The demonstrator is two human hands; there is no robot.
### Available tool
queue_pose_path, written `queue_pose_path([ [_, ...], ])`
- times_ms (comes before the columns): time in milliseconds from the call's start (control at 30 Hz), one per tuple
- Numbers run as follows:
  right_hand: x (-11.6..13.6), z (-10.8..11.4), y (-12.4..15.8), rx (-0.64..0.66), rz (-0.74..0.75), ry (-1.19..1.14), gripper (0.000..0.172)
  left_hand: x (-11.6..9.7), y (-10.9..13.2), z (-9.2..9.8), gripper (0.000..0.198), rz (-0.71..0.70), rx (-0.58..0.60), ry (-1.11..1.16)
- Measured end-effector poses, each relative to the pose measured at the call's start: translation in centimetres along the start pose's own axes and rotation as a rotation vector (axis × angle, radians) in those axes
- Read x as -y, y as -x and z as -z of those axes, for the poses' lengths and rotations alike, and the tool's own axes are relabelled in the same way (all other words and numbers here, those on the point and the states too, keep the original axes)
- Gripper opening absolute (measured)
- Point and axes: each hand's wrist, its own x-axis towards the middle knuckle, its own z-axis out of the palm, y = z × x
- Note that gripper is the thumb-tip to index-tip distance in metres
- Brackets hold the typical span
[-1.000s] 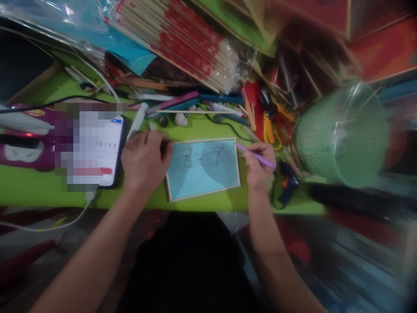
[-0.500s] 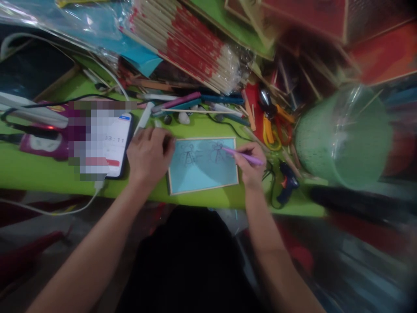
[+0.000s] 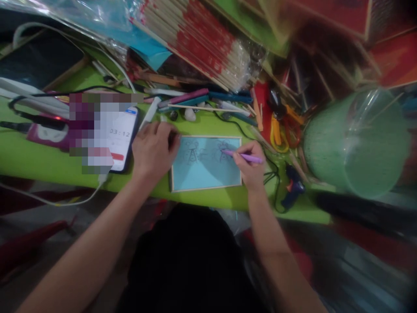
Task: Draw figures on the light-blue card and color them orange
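Mid-frame, my right hand [image 3: 251, 168] grips a pen [image 3: 250, 158] over the board [image 3: 206, 176]. Centre-left, my left hand [image 3: 154, 150]'s grip I can't tell.

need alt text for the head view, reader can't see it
A person's right hand holds a purple pen at one of two drawings on a blue framed board. The left hand is by the board's left edge, near a phone.
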Motion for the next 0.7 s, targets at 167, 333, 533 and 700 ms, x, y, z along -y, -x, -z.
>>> queue_pose_path([
  [167,-0.11,0.05,0.08,0.021,-0.029,0.029,0.013,0.06,0.0,0.0,0.016,0.012,0.016,0.009],
  [333,0.02,-0.05,0.14,0.033,-0.051,0.021,0.012,0.05,0.02,0.0,0.015,-0.021,-0.013,-0.015],
  [533,-0.07,0.0,0.24,0.047,-0.055,0.038,0.012,0.05,0.01,-0.05,0.017,-0.007,0.01,-0.02],
  [700,0.1,0.07,0.25,0.043,-0.057,0.064,0.013,0.05,0.01,0.03,0.016,-0.004,0.02,0.0],
])
